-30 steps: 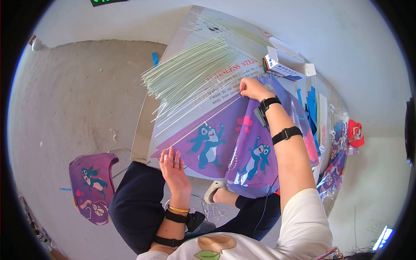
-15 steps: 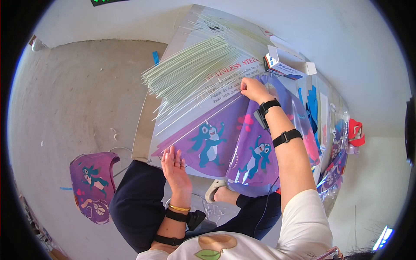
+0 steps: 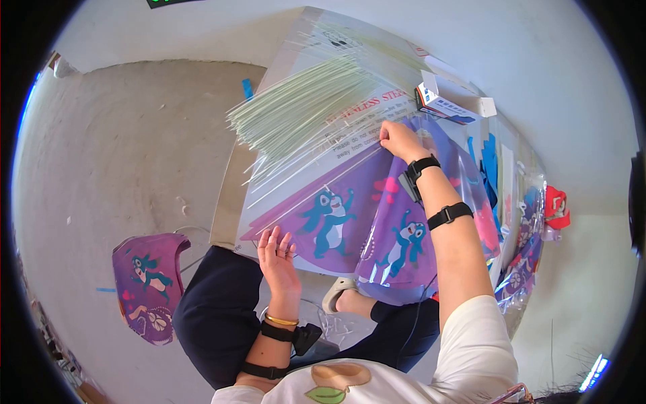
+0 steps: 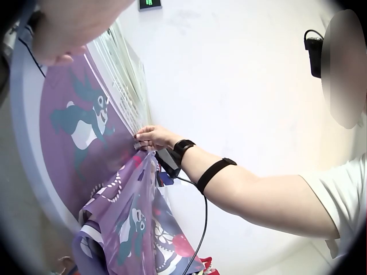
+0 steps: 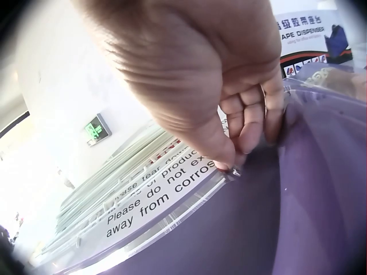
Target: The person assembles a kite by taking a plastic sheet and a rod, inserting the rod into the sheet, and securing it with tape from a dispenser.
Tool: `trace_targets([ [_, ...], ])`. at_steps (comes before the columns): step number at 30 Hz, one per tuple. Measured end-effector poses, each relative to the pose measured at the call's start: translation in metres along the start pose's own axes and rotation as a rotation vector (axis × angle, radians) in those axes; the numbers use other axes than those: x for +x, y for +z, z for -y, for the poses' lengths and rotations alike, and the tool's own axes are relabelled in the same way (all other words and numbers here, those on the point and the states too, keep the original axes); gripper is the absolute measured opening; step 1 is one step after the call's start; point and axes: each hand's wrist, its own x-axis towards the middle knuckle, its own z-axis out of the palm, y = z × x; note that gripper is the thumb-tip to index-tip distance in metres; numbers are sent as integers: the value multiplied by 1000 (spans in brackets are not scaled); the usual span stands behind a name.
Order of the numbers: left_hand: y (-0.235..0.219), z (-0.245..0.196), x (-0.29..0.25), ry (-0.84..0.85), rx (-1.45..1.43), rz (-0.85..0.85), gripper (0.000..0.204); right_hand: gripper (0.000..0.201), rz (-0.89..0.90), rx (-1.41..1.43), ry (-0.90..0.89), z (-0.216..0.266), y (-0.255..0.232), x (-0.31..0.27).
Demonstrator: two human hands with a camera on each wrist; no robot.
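A purple plastic sheet (image 3: 306, 242) printed with blue cartoon animals lies over the near side of the board, its right part folded and draping off the edge. A thin white rod (image 3: 316, 190) runs along its straight upper edge. My right hand (image 3: 402, 140) pinches that edge near the rod's upper end. In the right wrist view, a small shiny piece (image 5: 235, 171) shows at the thumb tip. My left hand (image 3: 277, 259) is at the sheet's left corner, palm up, with its fingers loosely extended and holding nothing.
A large bundle of pale thin rods (image 3: 296, 104) lies on the printed board (image 3: 286, 57) beyond the sheet. A tape dispenser box (image 3: 447, 104) stands open at the back right. Blue strips (image 3: 490, 161) hang at the right, and another purple printed piece (image 3: 149, 289) is at the left.
The head view has shifted slightly, moving the scene a little to the right. My left fingers have spread slightly at the corner; my right hand keeps its pinch on the sheet's edge.
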Motion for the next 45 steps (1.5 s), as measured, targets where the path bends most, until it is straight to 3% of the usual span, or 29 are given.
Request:
trace_targets([
  [6, -4, 0, 1, -18, 6, 7, 45, 19, -103, -167, -2, 3, 2, -2],
  [9, 0, -1, -2, -18, 27, 3, 49, 21, -75, -148, 94, 5, -1, -3],
  [12, 0, 0, -3, -8, 24, 14, 48, 16, -86, -118, 99, 8, -2, -7],
  [15, -1, 1, -3, -2, 31, 15, 48, 6, -217, -143, 111, 24, -7, -21],
  [17, -2, 2, -3, 5, 40, 24, 48, 4, -316, -17, -235, 50, -12, -39],
  [20, -2, 2, -2, 0, 25, 22, 49, 19, -129, -34, -562, 72, 9, -67],
  [22, -4, 3, -2, 2, 26, 32, 49, 31, -86, -116, -655, 79, 19, -87],
  [30, -4, 0, -3, 0, 23, 54, 50, 44, -89, -384, -605, 36, 1, -87],
  [34, -4, 3, -1, 3, 18, 52, 51, 47, -160, -436, -495, -5, -6, -79],
  [36, -6, 3, 0, 15, 25, 37, 51, 45, -261, -469, -278, -13, -3, -75],
  [37, -5, 4, -1, 5, 15, 39, 52, 37, -324, -424, -327, -2, -7, -75],
  [40, -6, 4, -2, 20, 7, 14, 53, 31, -269, -244, -431, 59, 0, -85],
  [41, -6, 4, -2, 15, 20, 25, 52, 27, -283, -180, -540, 87, 7, -92],
  [45, -5, 3, -1, 15, 25, 40, 52, 33, -95, -27, -752, 177, 43, -127],
])
